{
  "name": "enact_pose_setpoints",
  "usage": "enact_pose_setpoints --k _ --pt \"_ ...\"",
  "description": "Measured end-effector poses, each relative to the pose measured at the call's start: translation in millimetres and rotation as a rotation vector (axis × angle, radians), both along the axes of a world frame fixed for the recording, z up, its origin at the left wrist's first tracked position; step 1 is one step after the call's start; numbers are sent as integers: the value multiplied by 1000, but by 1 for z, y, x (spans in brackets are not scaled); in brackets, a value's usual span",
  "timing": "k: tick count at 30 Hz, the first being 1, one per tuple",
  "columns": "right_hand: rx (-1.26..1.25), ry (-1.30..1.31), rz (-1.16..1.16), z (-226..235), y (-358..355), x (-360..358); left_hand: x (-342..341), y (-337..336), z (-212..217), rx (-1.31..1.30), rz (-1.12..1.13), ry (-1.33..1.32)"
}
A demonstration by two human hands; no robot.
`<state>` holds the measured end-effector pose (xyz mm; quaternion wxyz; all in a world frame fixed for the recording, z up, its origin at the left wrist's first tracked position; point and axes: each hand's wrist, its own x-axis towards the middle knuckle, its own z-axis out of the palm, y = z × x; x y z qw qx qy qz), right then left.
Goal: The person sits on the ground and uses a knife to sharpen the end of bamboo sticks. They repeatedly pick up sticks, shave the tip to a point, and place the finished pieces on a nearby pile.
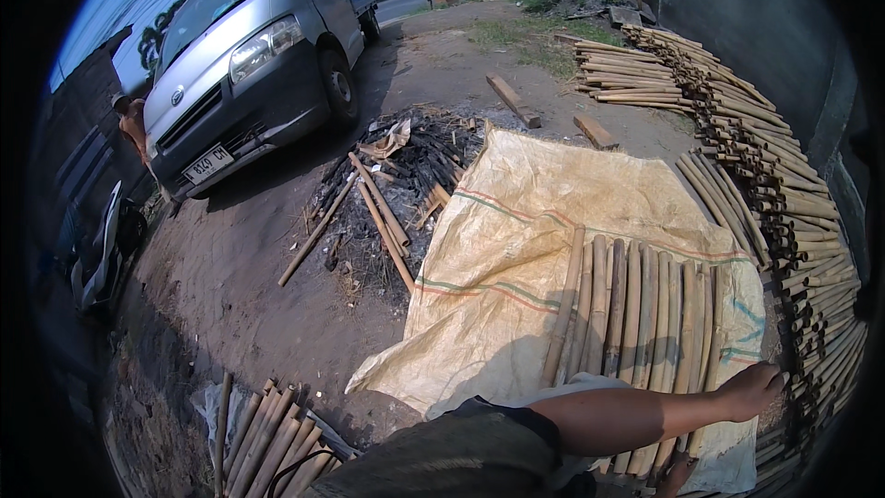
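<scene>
My left arm reaches across the lower right. My left hand point(751, 394) is closed at the right edge of a pale woven sack point(516, 184), and what its fingers hold is hidden. A row of bamboo poles point(636, 314) lies side by side on the spread sack, partly beneath my forearm. Below the forearm a small patch of skin shows, which looks like my right hand point(678, 478). It is close to the poles' near ends, and its fingers cannot be made out.
Many bamboo poles point(728, 120) lie stacked along the wall on the right. A bamboo bundle point(272, 433) stands at the lower left. Beyond the sack are a burnt heap point(406, 166) and wood pieces point(513, 100). A silver truck point(249, 46), a person point(134, 134) and a motorbike point(100, 254) are farther off.
</scene>
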<state>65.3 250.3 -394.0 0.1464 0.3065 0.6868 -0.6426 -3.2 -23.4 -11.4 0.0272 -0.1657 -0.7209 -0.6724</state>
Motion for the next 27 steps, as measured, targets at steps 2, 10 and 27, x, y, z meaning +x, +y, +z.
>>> enact_pose_setpoints --k 2,10,27 --pt "129 -260 51 3 8 -5 -5 -8 -2 40 2 -29" --pt "319 -115 191 -1 16 -14 -16 -26 -5 35 21 -83" --pt "493 -134 89 -10 24 14 -76 -14 -67 95 150 -81"
